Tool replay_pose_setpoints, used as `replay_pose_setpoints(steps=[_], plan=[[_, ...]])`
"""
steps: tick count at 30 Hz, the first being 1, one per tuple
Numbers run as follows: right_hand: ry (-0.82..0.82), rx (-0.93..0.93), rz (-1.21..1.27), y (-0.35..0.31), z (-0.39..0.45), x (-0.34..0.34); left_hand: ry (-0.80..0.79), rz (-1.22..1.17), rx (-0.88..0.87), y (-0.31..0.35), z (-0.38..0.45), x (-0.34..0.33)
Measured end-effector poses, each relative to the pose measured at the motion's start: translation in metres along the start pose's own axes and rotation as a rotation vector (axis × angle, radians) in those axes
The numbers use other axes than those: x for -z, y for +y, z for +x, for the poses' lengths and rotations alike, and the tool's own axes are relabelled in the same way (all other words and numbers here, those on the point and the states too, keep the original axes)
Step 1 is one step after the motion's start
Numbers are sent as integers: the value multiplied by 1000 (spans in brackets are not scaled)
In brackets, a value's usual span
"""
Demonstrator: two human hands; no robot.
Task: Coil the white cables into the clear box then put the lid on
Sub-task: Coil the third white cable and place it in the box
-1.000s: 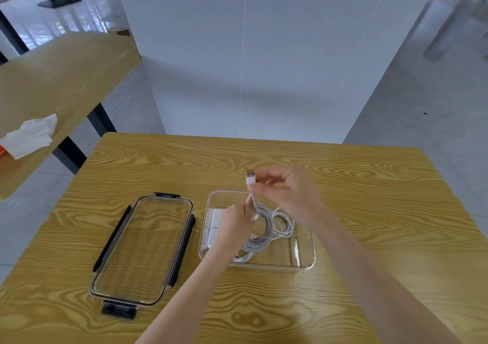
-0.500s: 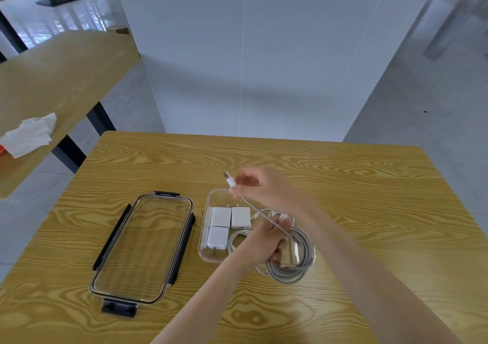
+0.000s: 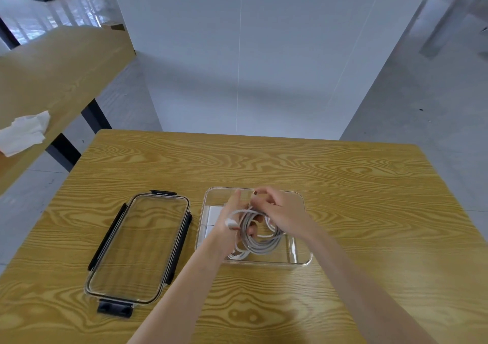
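The clear box (image 3: 301,260) stands on the wooden table (image 3: 343,185), with white chargers (image 3: 212,215) in its left end. Over the box, my left hand (image 3: 232,225) holds a grey-white cable coil (image 3: 260,242) looped around its fingers, a white plug lying across its back. My right hand (image 3: 280,210) pinches the cable's loose end just above the coil. More white cable lies under the coil at the box floor. The clear lid (image 3: 137,248) with black clips lies flat to the left of the box.
A second wooden table (image 3: 52,69) stands at the left with a crumpled white cloth (image 3: 23,132) on it. A white partition (image 3: 250,53) rises behind the table's far edge.
My left hand has brought the coil from the box's near right corner back over its middle. My right hand has come down and wound the free end onto the coil.
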State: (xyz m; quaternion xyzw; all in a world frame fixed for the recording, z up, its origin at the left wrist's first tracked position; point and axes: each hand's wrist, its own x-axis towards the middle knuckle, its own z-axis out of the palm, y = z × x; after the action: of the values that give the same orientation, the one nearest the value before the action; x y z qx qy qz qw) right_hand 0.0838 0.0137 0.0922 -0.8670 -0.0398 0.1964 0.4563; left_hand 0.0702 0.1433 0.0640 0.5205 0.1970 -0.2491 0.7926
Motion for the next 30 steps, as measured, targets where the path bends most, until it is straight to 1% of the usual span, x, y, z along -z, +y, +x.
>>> replay_pose_setpoints(steps=[3, 6, 9, 12, 14, 16, 18, 19, 21, 22, 23, 25, 27, 28, 30], plan=[[50, 14, 222, 3, -3, -11, -28, 61, -12, 5, -7, -7], [126, 0, 283, 3, -3, -15, 1, 128, -20, 6, -10, -14], [186, -95, 412, 6, 2, -15, -10, 130, -18, 3, -7, -9], [248, -239, 563, 10, 8, -12, -31, 77, -27, 2, -8, -7], [282, -300, 672, 13, 10, -9, -33, 50, -66, 3, -8, -4], [321, -321, 735, 16, 10, -3, -48, 90, -126, 1, -9, 6], [372, -335, 782, 20, 11, 1, -26, 237, -196, 1, -15, 14], [401, -337, 780, 21, 11, 4, 27, 308, -242, 2, -18, 17], [447, -330, 733, 22, 14, 6, 201, 377, -333, 4, -25, 20], [461, -324, 712, 23, 15, 6, 262, 399, -367, 5, -27, 21], [471, -316, 701, 22, 15, 6, 296, 468, -410, 7, -29, 22], [478, -304, 706, 21, 16, 5, 256, 718, -438, 9, -33, 20], [478, -307, 736, 20, 16, 4, 211, 871, -423, 6, -35, 15], [477, -311, 767, 19, 15, 4, 223, 892, -409, 4, -34, 14], [468, -319, 865, 17, 15, 4, 273, 854, -391, 0, -31, 14]])
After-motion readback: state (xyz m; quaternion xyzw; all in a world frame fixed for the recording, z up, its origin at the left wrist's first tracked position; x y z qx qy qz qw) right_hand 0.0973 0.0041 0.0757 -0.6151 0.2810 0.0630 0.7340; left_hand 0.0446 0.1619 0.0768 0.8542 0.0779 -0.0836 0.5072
